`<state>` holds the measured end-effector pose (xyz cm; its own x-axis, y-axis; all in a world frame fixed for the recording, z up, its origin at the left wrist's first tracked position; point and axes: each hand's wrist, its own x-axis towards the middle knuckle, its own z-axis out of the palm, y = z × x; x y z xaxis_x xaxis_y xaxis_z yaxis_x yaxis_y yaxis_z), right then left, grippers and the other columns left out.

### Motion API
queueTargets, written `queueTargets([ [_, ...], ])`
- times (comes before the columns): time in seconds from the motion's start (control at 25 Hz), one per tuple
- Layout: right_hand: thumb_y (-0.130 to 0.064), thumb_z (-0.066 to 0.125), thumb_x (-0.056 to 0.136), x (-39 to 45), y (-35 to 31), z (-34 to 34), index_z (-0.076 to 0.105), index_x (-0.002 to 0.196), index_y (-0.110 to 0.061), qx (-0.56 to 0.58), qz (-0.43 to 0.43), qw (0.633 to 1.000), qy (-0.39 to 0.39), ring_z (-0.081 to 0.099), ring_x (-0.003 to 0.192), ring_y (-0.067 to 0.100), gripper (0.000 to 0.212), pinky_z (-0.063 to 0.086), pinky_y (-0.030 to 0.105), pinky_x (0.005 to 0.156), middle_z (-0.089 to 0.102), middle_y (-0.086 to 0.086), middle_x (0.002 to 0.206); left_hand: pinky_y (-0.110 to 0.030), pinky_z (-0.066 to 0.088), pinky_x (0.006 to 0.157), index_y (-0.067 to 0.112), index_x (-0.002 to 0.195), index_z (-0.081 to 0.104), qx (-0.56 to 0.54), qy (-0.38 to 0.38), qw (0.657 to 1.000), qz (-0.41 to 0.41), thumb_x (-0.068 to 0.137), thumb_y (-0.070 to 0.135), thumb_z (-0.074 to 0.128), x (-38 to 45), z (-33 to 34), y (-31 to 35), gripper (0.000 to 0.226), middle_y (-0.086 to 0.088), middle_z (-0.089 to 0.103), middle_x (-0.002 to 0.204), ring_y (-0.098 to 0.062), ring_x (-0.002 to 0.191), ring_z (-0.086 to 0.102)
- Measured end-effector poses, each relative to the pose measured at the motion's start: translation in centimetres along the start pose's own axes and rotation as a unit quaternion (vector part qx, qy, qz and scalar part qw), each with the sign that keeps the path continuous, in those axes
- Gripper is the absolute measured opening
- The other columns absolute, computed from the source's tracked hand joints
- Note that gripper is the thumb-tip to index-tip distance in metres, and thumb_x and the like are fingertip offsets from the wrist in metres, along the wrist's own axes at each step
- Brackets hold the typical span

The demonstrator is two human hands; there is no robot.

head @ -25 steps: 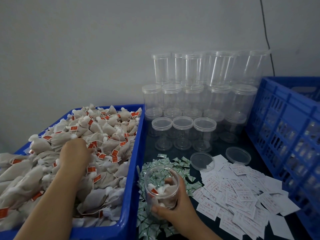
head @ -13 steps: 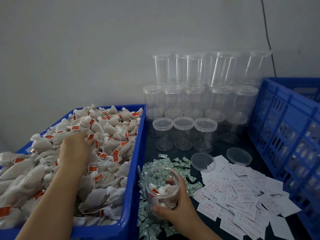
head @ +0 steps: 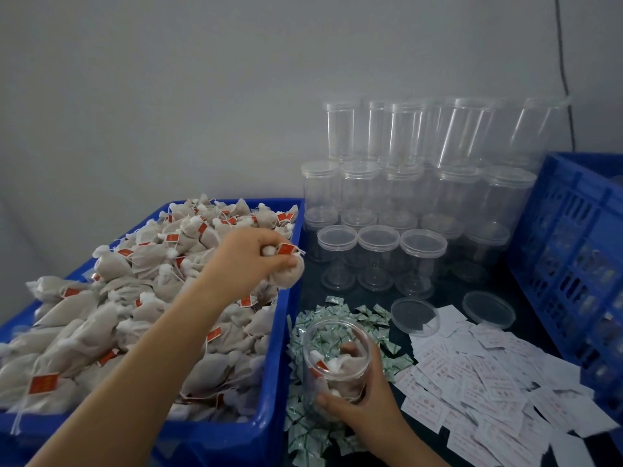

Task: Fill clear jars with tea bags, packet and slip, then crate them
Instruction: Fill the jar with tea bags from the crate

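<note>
A: What changed over the blue bin (head: 276,375) of tea bags?
B: The left hand (head: 251,261) has lifted out, clenched on a tea bag (head: 290,275) above the bin's right rim.
A: And the jar?
B: The right hand (head: 362,404) grasps the clear jar (head: 335,358), tilted and part-filled, over the packets (head: 305,423). This bag probably goes in next.

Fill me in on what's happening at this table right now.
A person is packing tea bags into clear jars. The left hand holds a tea bag lifted above the blue bin of tea bags. The right hand grips an open jar, tilted, already holding a few bags. Green packets and white slips lie on the table, with empty lidded jars stacked behind.
</note>
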<state>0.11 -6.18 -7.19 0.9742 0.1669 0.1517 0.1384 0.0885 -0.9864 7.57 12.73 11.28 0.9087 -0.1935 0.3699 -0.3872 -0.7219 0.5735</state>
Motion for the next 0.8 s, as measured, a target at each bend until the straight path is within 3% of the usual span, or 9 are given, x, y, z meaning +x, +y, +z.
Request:
queueTargets([
  [0.12,-0.03,0.091,0.049,0.1,0.1,0.0,0.036,0.133,-0.048,0.002,-0.002,1.0,0.004,0.061,0.109,-0.003,0.101,0.055,0.017,0.076,0.044,-0.005,0.133,-0.006,0.047,0.063,0.039,0.076,0.066,-0.02,-0.092,0.995,0.02,0.075,0.031,0.074,-1.2,1.4,1.5,0.011,0.02,0.065,0.072,0.007,0.074,0.06],
  [0.2,-0.032,0.089,0.049,0.1,0.3,0.0,0.035,0.132,-0.053,-0.003,-0.008,1.0,0.009,0.061,0.112,0.002,0.101,0.055,0.02,0.079,0.044,-0.003,0.133,-0.003,0.046,0.065,0.036,0.079,0.068,-0.018,-0.139,0.99,0.027,0.075,0.031,0.074,-1.8,2.6,2.0,0.009,0.021,0.065,0.073,0.01,0.076,0.058],
  [0.4,-0.018,0.088,0.065,0.1,0.4,0.0,0.045,0.124,-0.064,0.016,-0.043,0.999,-0.006,0.063,0.115,0.005,0.087,0.055,0.019,0.081,0.062,-0.014,0.126,-0.017,0.049,0.075,0.019,0.094,0.07,0.075,-0.223,0.969,0.08,0.082,0.029,0.07,-2.6,5.8,2.4,0.016,0.008,0.068,0.087,-0.003,0.078,0.06],
  [0.6,-0.015,0.084,0.069,0.2,0.4,0.0,0.041,0.132,-0.055,0.005,-0.068,0.998,0.002,0.059,0.117,-0.003,0.086,0.052,0.011,0.083,0.059,-0.029,0.127,-0.027,0.049,0.075,0.013,0.093,0.067,0.135,-0.263,0.948,0.116,0.086,0.026,0.066,-3.1,7.4,2.5,0.016,0.003,0.065,0.088,-0.011,0.08,0.058],
  [0.8,-0.012,0.082,0.068,0.3,0.5,-0.1,0.043,0.128,-0.062,-0.002,-0.059,0.998,0.004,0.061,0.118,0.005,0.087,0.053,0.017,0.084,0.062,-0.022,0.126,-0.031,0.05,0.08,0.017,0.103,0.064,0.181,-0.255,0.939,0.141,0.084,0.034,0.067,-3.1,7.2,3.0,0.025,0.003,0.065,0.097,-0.011,0.088,0.056],
])
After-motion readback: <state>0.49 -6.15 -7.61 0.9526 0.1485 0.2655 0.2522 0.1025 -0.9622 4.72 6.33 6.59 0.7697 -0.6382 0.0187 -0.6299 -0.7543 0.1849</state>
